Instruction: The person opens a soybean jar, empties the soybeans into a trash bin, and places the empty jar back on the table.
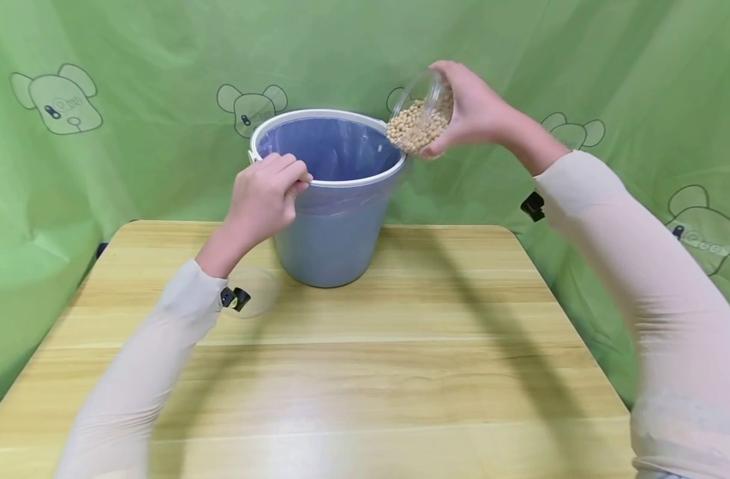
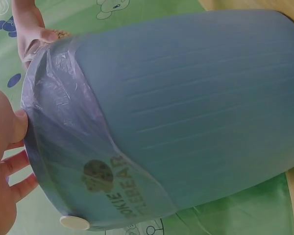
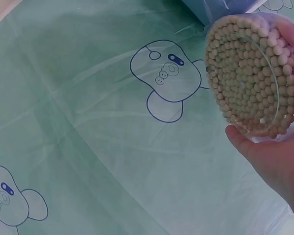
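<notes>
A blue bucket [image 1: 335,239] with a white rim stands on the table, lined with a clear plastic bag [image 2: 59,93] folded down over its outside. My left hand [image 1: 265,196] pinches the near left part of the rim, thumb on one side and fingers on the other. At the right side of the rim, my right hand [image 1: 475,110] grips a clear plastic jar [image 1: 426,106], tilted with its mouth toward the bucket. Pale round beans [image 1: 415,126] lie in the jar; in the right wrist view they cover its bottom [image 3: 250,73].
The wooden table [image 1: 353,392] reaches back to a green curtain [image 1: 365,46] printed with cartoon animal heads. A clear round lid [image 1: 259,296] lies flat on the table by the left wrist, left of the bucket's base.
</notes>
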